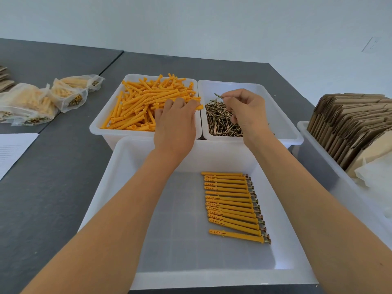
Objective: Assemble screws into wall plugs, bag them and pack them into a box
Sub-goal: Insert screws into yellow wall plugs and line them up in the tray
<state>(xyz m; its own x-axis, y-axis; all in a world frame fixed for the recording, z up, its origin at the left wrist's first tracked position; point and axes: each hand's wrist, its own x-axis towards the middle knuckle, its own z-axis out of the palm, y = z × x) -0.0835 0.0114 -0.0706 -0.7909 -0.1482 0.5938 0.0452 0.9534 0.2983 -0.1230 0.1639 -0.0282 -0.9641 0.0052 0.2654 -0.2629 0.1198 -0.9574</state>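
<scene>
Head view, looking down at a dark table [53,187]: the left hand [176,124] reaches into the bin of orange plugs [146,102] at upper centre and curls its fingers round one plug [198,107], whose open end pokes out toward the right. The right hand [246,111] is over the bin of screws [222,122] just beside it, pinching a single screw [218,95] between thumb and fingertips, tip pointing left. In the big tray [127,187] at lower centre a neat row of finished plug-and-screw pairs [233,204] lies side by side, heads to the right. The step in hand looks like picking up one of each to join them — best done by bringing both over the tray, lining the screw tip with the plug's open mouth and pushing straight along its axis, so it seats like the others and any drop lands in the tray. Filled bags [42,98] sit at upper left; flattened cardboard boxes [350,124] stand in a bin at the right edge, cut off by the frame. The left fingers are mostly hidden behind the hand, so whether it holds one plug or more cannot be told, and a sheet of paper [12,151] at the left edge is too faint to read.
</scene>
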